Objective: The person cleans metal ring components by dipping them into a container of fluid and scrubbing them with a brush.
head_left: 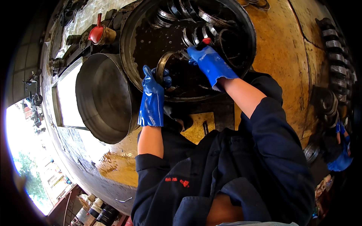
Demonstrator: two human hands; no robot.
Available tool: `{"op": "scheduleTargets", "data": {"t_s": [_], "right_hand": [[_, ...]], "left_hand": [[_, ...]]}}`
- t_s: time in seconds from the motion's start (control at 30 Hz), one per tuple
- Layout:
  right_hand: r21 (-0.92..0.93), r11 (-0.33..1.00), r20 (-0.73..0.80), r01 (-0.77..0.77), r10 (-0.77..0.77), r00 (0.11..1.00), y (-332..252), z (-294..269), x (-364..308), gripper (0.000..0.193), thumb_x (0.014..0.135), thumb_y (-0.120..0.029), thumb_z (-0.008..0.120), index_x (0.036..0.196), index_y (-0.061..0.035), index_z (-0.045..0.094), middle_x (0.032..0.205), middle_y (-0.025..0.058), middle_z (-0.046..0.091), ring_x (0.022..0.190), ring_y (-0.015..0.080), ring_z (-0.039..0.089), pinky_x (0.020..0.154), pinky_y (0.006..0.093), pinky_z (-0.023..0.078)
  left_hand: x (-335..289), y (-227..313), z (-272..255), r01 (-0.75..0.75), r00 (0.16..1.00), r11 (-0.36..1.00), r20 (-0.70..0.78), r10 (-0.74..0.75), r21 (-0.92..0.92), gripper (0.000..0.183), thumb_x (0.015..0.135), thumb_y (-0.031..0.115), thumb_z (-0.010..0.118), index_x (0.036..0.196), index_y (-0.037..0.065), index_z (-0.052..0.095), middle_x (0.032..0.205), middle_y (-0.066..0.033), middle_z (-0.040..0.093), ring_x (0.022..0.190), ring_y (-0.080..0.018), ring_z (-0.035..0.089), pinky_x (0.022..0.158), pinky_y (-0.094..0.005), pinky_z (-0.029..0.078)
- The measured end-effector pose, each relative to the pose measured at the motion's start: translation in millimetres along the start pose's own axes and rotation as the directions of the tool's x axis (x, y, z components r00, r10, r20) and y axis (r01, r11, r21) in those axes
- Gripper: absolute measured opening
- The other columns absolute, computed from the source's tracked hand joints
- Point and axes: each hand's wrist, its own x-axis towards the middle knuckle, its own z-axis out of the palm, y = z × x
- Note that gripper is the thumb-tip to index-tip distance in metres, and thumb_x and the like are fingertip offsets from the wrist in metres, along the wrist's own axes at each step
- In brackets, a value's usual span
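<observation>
Both my hands wear blue rubber gloves and reach into a wide round black basin (130,56) of dark oily liquid. My left hand (154,84) grips a grey metal ring (163,63) standing on edge at the basin's near side. My right hand (205,56) holds a tool with a red-and-black handle (205,41) against the ring's upper right. Several more metal rings (196,34) lie in the liquid behind. My dark blue sleeves are pushed up my forearms.
An empty grey metal basin (102,98) stands to the left of the black one. A red funnel (96,33) sits on a can at the back left. Stacked metal rings (333,49) line the right edge. Another person's blue-gloved hand (341,130) is at far right.
</observation>
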Motion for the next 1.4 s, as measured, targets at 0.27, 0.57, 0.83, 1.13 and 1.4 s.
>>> {"op": "scheduleTargets", "data": {"t_s": [0.27,0.57,0.83,1.13,1.4], "right_hand": [[-0.313,0.949,0.067,0.045,-0.026,0.997,2.6,2.8,38.8,0.035,0.090,-0.036,0.060,0.106,-0.0091,0.075,0.088,0.0128,0.076,0.091,0.0232,0.074,0.088,0.0323,0.056],[-0.207,0.488,0.197,0.848,-0.828,0.524,-14.0,20.2,-56.1,0.026,0.086,-0.017,0.075,0.111,-0.0178,0.072,0.116,0.0057,0.073,0.100,0.0300,0.072,0.084,0.0379,0.061],[-0.120,0.428,0.373,0.896,-0.817,0.440,43.4,-11.3,-64.7,0.028,0.084,-0.012,0.075,0.111,-0.0159,0.070,0.117,0.0082,0.072,0.095,0.0344,0.071,0.077,0.0419,0.060],[-0.278,0.375,0.589,0.884,-0.660,0.466,58.6,8.7,-60.9,0.027,0.079,-0.030,0.073,0.101,-0.0162,0.069,0.100,0.0100,0.070,0.088,0.0386,0.069,0.072,0.0485,0.056],[-0.717,-0.120,0.620,0.686,-0.561,0.549,46.1,13.4,-11.8,0.013,0.084,-0.023,0.067,0.088,-0.0110,0.064,0.088,0.0101,0.069,0.078,0.0341,0.068,0.067,0.0448,0.057]], "left_hand": [[22.3,-18.4,51.7,0.085,0.994,0.915,-0.036,-0.108,-0.394,0.071,0.103,0.061,0.044,0.126,-0.002,0.065,0.117,-0.0182,0.070,0.099,-0.0338,0.069,0.091,-0.0483,0.058],[55.7,-31.5,12.3,0.297,0.951,0.695,0.141,-0.274,-0.655,0.058,0.104,0.047,0.053,0.142,0.003,0.054,0.144,-0.0166,0.057,0.130,-0.0359,0.054,0.112,-0.0540,0.042],[55.9,-35.9,19.5,0.326,0.936,0.677,0.122,-0.331,-0.659,0.042,0.106,0.027,0.054,0.140,0.002,0.054,0.137,-0.0197,0.061,0.125,-0.0412,0.058,0.109,-0.0554,0.046],[58.7,-28.4,-12.3,0.245,0.968,0.860,0.067,-0.241,-0.449,0.046,0.107,0.040,0.046,0.135,0.006,0.058,0.137,-0.0191,0.063,0.116,-0.0416,0.063,0.101,-0.0572,0.048],[55.9,-21.6,-2.6,0.284,0.959,0.882,0.104,-0.264,-0.376,0.069,0.104,0.057,0.038,0.146,0.003,0.051,0.145,-0.0194,0.058,0.123,-0.0393,0.061,0.103,-0.0543,0.046]]}}
